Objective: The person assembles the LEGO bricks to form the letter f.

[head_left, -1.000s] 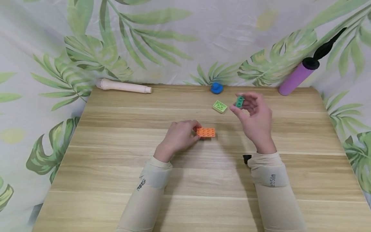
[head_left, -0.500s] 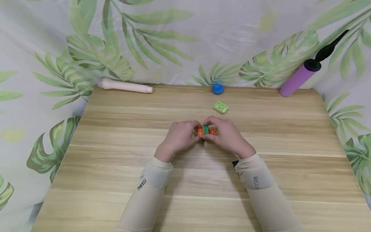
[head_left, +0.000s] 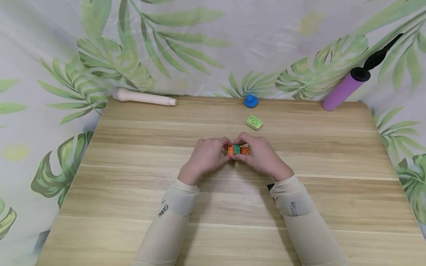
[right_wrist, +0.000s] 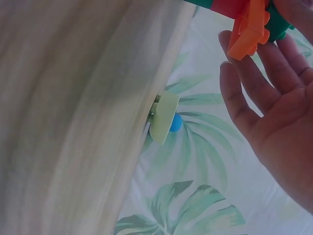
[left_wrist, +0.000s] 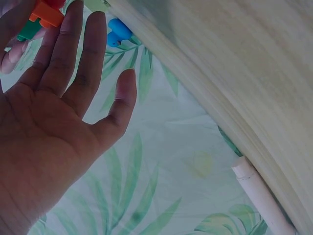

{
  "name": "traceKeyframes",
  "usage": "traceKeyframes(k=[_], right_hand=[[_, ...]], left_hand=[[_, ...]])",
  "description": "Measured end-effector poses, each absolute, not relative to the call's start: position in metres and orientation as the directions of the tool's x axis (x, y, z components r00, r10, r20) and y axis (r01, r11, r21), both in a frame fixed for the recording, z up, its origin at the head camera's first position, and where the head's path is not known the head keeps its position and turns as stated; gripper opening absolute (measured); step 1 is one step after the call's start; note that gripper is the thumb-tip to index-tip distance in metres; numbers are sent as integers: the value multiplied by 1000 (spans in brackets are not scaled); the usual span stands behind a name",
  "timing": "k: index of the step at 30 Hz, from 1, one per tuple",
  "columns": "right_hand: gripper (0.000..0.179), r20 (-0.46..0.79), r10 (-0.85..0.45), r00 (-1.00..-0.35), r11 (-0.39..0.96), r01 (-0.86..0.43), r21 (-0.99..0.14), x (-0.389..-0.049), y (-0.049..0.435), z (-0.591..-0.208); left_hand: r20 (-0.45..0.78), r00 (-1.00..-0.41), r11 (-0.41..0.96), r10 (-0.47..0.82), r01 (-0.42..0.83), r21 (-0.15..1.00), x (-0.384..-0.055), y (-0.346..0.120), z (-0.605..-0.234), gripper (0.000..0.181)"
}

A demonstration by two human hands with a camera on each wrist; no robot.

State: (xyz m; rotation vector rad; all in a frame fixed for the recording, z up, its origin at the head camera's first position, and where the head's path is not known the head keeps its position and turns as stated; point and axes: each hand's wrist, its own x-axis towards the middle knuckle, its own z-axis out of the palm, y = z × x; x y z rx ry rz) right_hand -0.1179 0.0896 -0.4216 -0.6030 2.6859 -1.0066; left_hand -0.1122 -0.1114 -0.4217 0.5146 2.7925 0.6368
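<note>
In the head view my left hand [head_left: 208, 155] pinches the left end of an orange building brick [head_left: 230, 150] between thumb and fingers. A small green brick [head_left: 237, 149] sits across the orange one's studs, and my right hand [head_left: 261, 153] pinches it from the right. Beneath the orange brick, a red brick [right_wrist: 227, 7] shows in the right wrist view, with another green piece [right_wrist: 199, 2] under it at the frame edge. The left wrist view catches the orange brick [left_wrist: 48, 14] and green brick [left_wrist: 29, 30] partly behind fingers. Little of the lower stack is visible from the head.
Beyond the hands a light green brick [head_left: 254, 122] lies hollow side up. Behind it sits a blue duck-like toy [head_left: 251, 101]. A pale pink stick-like object [head_left: 146, 98] lies at the back left edge, and a purple cylinder with black end [head_left: 344, 90] leans at the back right.
My right hand has come left and down with the green brick, from beside the light green brick onto the orange one. The left hand has kept its place on the orange brick.
</note>
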Motion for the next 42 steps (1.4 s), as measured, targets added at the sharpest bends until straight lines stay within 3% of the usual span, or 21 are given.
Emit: traceKeyframes(k=[12, 23, 37, 42], right_hand=[[22, -61, -489, -870, 664, -325, -673, -117, 99, -417], [20, 13, -507, -862, 658, -397, -640, -116, 98, -417], [20, 19, -522, -853, 653, -415, -634, -120, 99, -423], [32, -7, -530, -848, 642, -397, -656, -123, 106, -424]], left_hand=[[-164, -908, 849, 386, 280, 448, -112, -113, -420, 34], [-172, -908, 853, 383, 277, 442, -113, -110, -418, 33], [-156, -911, 849, 382, 280, 448, -111, -112, -421, 34], [-143, -912, 848, 385, 288, 444, -111, -110, -421, 34]])
